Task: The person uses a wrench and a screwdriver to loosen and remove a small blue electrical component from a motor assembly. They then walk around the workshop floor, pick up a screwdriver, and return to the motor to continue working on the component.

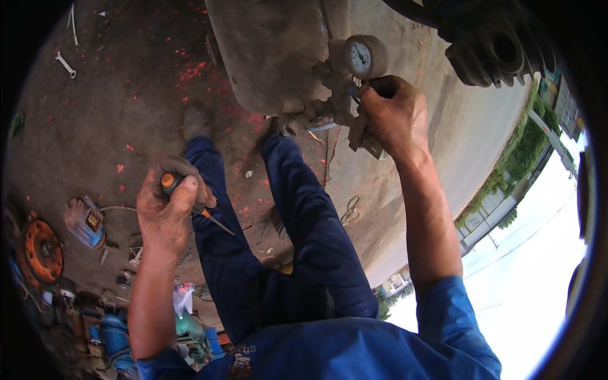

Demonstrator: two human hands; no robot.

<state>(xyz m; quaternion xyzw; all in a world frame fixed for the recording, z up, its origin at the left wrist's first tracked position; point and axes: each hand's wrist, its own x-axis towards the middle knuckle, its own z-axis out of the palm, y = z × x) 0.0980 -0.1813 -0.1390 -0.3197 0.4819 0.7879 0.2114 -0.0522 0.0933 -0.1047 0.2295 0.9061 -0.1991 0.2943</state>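
Note:
My left hand (161,212) is closed around a screwdriver (168,181) with an orange-and-dark handle. Its thin metal shaft points down and right, over my left trouser leg. At the upper right, my right hand (400,117) is closed at the dusty pipe fittings (332,82), just below a round dial gauge (361,57). A small blue piece shows by its fingertips; what the fingers pinch is hidden. Below that hand, a dusty metal bracket-like part (362,136) sticks out from the fittings. The fittings join a large grey-brown tank (272,50).
A dark finned machine part (500,54) hangs over the tank's right side. On the stained ground lie a wrench (65,65), an orange disc-shaped part (43,251) and a plastic-wrapped item (84,221). Clutter with a blue cylinder (116,339) fills the lower left.

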